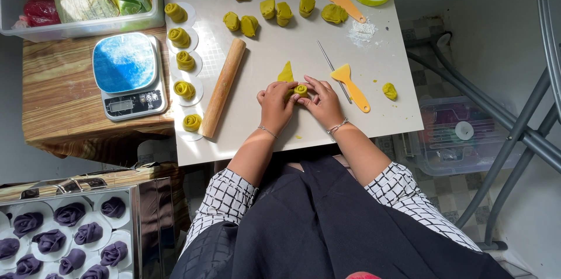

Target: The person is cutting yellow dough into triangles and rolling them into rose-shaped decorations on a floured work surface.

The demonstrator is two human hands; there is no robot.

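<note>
Both hands, left hand (276, 104) and right hand (323, 102), around green dough roll (300, 89).

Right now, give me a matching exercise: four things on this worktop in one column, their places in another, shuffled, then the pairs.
Things:
1. rolling pin
2. kitchen scale
3. orange scraper
4. green rose-shaped dough roll

Places:
A. on the wooden table, left of the white board
B. between the left hand and right hand
C. just right of the right hand
D. beside the row of finished green rolls on paper rounds

Pairs: 1-D, 2-A, 3-C, 4-B
</note>
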